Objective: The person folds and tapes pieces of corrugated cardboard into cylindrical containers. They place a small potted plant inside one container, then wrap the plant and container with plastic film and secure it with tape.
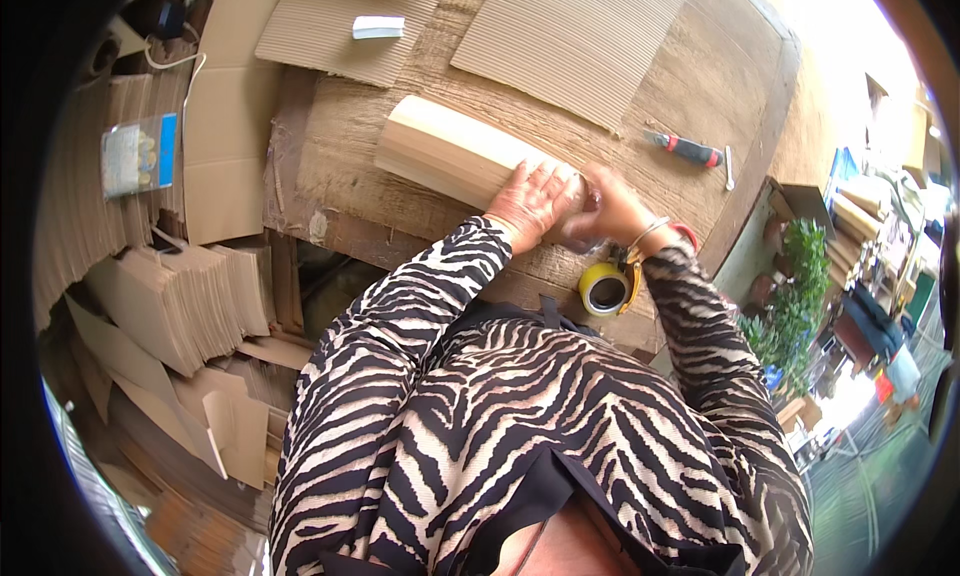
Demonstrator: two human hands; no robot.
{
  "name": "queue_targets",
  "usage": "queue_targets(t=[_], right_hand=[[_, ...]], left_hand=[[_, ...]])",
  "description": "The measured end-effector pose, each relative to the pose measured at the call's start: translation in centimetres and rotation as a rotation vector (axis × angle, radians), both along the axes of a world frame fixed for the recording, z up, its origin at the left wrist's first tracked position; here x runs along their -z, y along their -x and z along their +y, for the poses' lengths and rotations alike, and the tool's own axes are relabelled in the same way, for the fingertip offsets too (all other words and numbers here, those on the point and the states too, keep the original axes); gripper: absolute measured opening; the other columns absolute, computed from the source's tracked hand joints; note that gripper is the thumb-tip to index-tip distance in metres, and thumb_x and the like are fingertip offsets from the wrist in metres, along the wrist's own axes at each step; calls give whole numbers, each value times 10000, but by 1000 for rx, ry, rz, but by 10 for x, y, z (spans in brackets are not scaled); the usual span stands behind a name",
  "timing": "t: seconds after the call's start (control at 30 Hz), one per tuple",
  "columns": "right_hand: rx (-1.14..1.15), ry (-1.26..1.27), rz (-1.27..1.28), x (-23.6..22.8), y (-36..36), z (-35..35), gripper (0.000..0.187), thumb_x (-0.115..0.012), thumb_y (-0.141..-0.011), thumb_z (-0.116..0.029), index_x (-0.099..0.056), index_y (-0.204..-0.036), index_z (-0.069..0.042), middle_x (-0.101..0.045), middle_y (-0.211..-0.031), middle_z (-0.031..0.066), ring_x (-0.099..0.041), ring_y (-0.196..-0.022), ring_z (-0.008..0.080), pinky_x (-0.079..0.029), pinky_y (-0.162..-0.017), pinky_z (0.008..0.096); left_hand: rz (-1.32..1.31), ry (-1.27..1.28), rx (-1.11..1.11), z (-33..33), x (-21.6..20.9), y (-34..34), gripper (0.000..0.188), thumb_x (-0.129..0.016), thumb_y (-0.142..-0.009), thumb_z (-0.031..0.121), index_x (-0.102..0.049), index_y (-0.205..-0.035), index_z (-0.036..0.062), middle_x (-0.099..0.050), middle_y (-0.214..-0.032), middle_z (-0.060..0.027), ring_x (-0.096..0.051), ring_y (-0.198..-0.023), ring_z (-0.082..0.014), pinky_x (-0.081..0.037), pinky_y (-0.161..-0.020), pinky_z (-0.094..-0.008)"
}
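Note:
A long, pale tan roll of what looks like cardboard lies slantwise on the wooden table, with flat facets along its side. My left hand grips it from above near its right end, fingers laid across the top. At that end, my right hand curls round the roll, its fingertips partly hidden. Something clear and shiny, like plastic film or tape, shows beneath my hands. Close to my right wrist stands a yellow tape roll with a dispenser handle.
Corrugated cardboard sheets lie at the table's far side, one bearing a small white block. A red-and-black utility knife and a small wrench lie to the right. Cardboard stacks crowd the left; a green plant stands right.

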State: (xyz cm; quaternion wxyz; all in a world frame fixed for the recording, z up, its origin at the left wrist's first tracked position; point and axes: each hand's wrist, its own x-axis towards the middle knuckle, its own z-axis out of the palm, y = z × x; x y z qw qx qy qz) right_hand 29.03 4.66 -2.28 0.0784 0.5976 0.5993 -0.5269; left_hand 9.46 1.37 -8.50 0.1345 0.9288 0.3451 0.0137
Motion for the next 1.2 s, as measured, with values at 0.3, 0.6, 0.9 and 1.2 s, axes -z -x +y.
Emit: queue_targets(t=[0.3,0.6,0.9,1.2], right_hand=[[4,-266,-292,9,32,-42,1086,-906,-487,-384,-379,-1372,-39,-472,-1350,167,-460,-1189,429,-466,-987,464],[98,-453,-340,7,50,-79,1053,-891,-508,-323,-385,-1376,-10,-444,-1365,184,-391,-1269,420,-405,-1050,449],[31,-822,-468,24,78,-136,645,-639,-732,-218,-471,-1346,-113,-439,-1403,119,-373,-1305,399,-424,-982,509],[-11,-946,-447,31,77,-149,494,-553,-814,-195,-512,-1303,-139,-458,-1385,98,-389,-1292,379,-430,-984,524]], left_hand=[[-169,666,133,92,-14,4,267,-586,-868,169,-646,-1106,65,-622,-1187,-108,-588,-1087,-290,-483,-949,-379],[268,508,60,109,19,-47,268,-666,-861,264,-690,-1115,181,-666,-1128,-65,-595,-1094,-272,-493,-942,-397],[-208,515,8,61,2,9,113,-691,-823,270,-713,-856,164,-636,-883,-11,-613,-933,-237,-526,-766,-388],[-361,517,-65,40,-2,28,94,-693,-816,232,-701,-852,146,-623,-874,-16,-603,-900,-239,-530,-724,-369]])
